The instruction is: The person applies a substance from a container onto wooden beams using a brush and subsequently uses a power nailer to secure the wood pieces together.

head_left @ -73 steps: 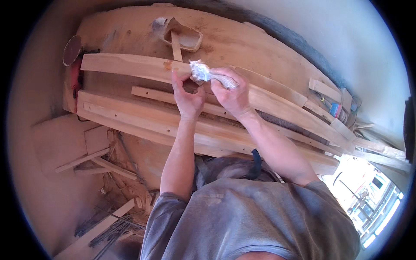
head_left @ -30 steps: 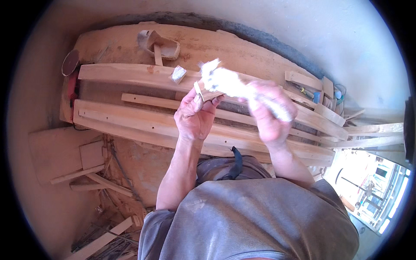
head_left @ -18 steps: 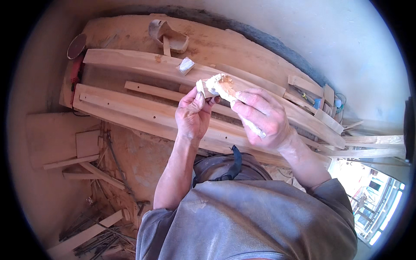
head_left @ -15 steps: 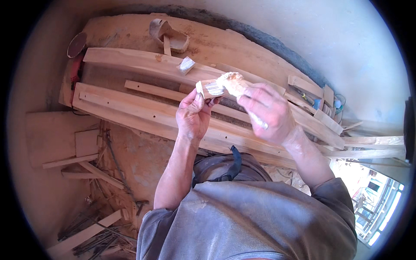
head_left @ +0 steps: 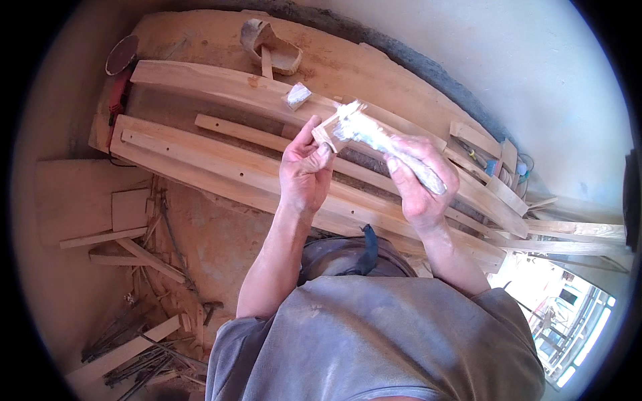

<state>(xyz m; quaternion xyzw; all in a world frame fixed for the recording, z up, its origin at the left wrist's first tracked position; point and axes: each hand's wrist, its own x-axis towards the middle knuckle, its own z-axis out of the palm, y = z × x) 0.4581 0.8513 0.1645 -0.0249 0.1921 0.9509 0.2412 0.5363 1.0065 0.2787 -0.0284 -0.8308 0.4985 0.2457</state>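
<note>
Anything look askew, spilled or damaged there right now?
Two things: a white-smeared block lies askew on the far plank, out of line with its edges, and a brownish blotch marks that plank; stain or damage, I can't tell.

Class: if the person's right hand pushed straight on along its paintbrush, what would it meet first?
Probably the small wooden block in the left hand; the white-coated paintbrush overlaps it in view, though depth is unclear.

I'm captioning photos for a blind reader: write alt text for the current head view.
A person's right hand holds a white-coated brush-like tool at a small brown wooden block gripped in the left hand. Beyond, a white-topped wooden block rests on a long, pale wooden beam.
</note>
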